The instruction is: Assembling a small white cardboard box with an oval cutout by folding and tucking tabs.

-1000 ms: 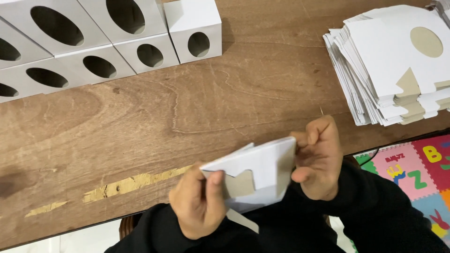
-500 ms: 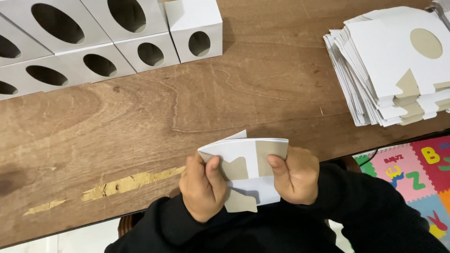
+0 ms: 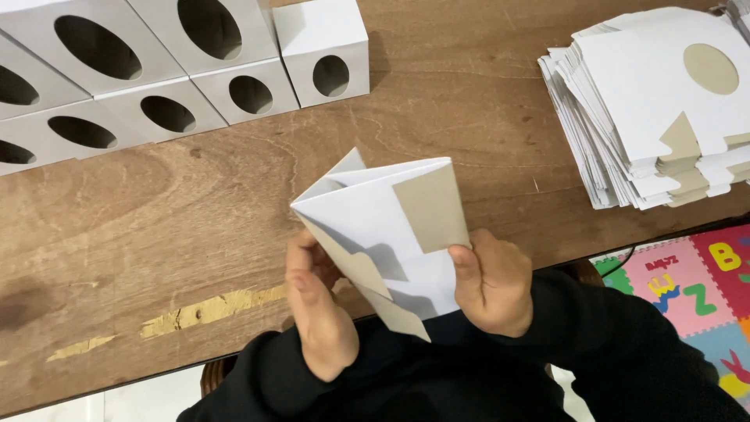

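A white cardboard box blank (image 3: 375,227) with grey-brown inner flaps is held over the near edge of the wooden table (image 3: 195,234), partly popped open into a box shape. My left hand (image 3: 316,312) grips its lower left side, fingers tucked behind the panel. Gripping the lower right edge is my right hand (image 3: 492,281), thumb on the front under the brown flap. Black sleeves cover both arms.
Several assembled white boxes with oval holes (image 3: 156,70) sit in rows at the far left. A tall stack of flat white blanks (image 3: 656,109) lies at the far right. A colourful foam play mat (image 3: 703,297) covers the floor at the right.
The blank has been raised and turned, opening from a flat folded piece into a box shape. Both hands shifted their grip to its lower edges.
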